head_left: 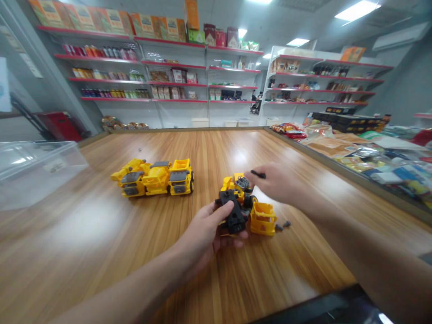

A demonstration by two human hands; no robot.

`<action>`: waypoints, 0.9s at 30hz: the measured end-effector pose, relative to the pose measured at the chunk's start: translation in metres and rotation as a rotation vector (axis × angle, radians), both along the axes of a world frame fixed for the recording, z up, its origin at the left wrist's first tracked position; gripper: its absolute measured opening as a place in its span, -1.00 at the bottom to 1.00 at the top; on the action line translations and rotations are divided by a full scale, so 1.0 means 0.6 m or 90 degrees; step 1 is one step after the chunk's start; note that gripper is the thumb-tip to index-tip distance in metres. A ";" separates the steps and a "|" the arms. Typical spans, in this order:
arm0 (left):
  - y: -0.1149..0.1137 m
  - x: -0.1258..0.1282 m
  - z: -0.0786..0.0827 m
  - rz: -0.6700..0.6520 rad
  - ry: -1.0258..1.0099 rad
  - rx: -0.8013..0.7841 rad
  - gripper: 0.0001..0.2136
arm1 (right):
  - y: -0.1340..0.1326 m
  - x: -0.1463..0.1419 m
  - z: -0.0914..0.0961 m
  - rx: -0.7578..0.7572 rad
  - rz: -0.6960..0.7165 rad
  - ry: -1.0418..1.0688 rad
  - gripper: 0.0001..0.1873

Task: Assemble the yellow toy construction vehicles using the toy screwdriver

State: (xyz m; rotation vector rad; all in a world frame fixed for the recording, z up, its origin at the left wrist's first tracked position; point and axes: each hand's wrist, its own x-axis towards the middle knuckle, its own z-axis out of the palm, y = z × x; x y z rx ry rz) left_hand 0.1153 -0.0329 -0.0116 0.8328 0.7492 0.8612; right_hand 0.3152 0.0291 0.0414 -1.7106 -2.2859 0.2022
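A row of toy trucks (151,177) is set on the table (74,238) at eleven o'clock, and a part-dismantled toy truck (234,191) is placed to its right at twelve. A truck bed (262,219) is set against that truck's right side, with screws (282,225) just beside it. A chassis piece (232,211) is held in the left hand (202,238), and a small pin (258,174) is pinched in the right hand (273,182) above the truck. A plastic bin (37,173) is placed at ten o'clock, packaged goods (347,150) are heaped at two o'clock, and shelves (151,67) are ranged beyond the table at twelve.

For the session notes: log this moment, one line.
left hand holds black toy chassis; right hand pinches small black rod; nearby yellow dump bed
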 end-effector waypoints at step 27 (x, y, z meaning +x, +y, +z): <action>0.016 -0.021 0.010 0.096 -0.030 -0.165 -0.67 | 0.058 0.101 -0.034 -0.332 0.116 -0.022 -0.75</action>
